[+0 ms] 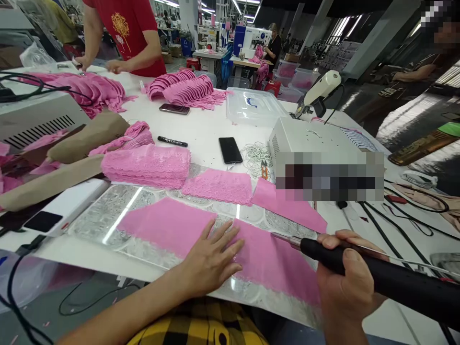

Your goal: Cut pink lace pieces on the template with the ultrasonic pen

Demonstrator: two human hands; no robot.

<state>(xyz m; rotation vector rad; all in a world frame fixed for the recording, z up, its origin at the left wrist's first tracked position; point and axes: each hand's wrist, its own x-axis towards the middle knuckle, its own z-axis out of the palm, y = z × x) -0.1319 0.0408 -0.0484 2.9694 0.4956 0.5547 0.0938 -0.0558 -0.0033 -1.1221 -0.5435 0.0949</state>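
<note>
My left hand (213, 256) lies flat with its fingers spread on pink fabric pieces, where two of them meet. The left fabric piece (168, 225) reaches out from under my fingertips; the right fabric piece (273, 261) stretches towards my other hand. My right hand (350, 278) is closed around the black handle of a pen-like tool (362, 268) with a slim metal tip. That tip is at the upper edge of the right piece; I cannot tell whether it touches. Beneath the fabric is a clear patterned sheet (104, 225).
Beyond the sheet lie a lace stack (145, 165), a lace piece (219, 187) and another pink piece (291, 206). A grey box (309, 136), orange snips (264, 170), a phone (230, 150) and a marker (172, 141) sit farther back. Cables (391, 235) run at right. A person in red stands opposite.
</note>
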